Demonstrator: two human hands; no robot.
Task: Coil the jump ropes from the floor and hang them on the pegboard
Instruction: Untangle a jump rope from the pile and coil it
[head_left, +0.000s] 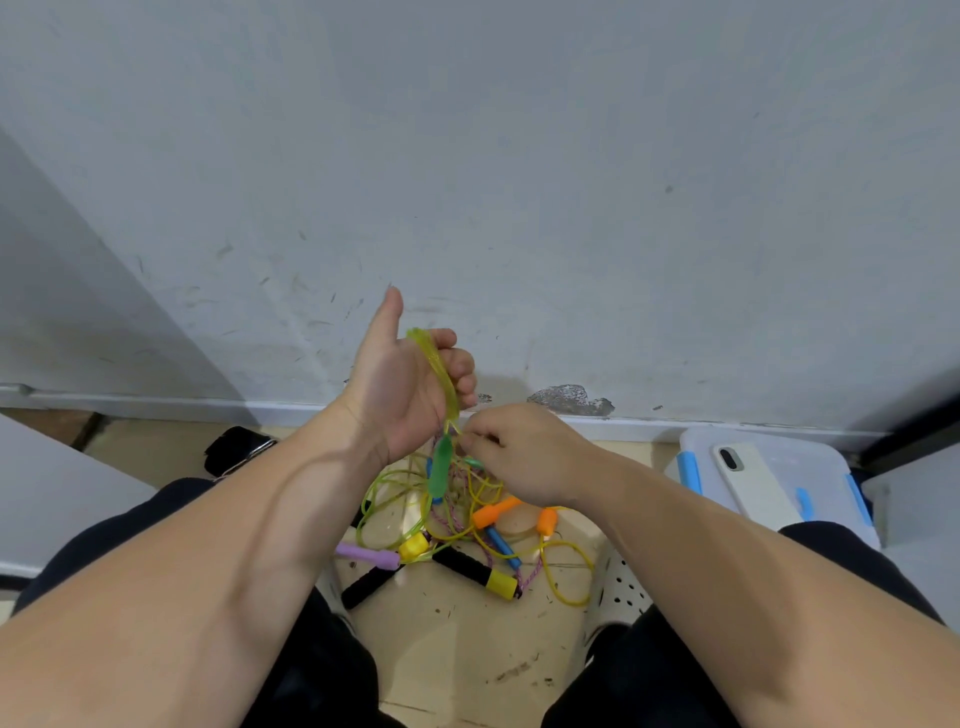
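Yellow jump rope (435, 366) bunches inside the curled left grip (402, 387); right grip (519, 452) pinches it just below.

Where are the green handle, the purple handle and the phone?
green handle (440, 467): head view, middle of its hanging body.
purple handle (368, 555): head view, middle of its shaft.
phone (754, 484): head view, centre of its back.

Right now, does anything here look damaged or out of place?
Yes. The jump ropes on the floor lie in a tangled heap, cords crossing. Low on the wall, a patch of paint has flaked off above the baseboard.
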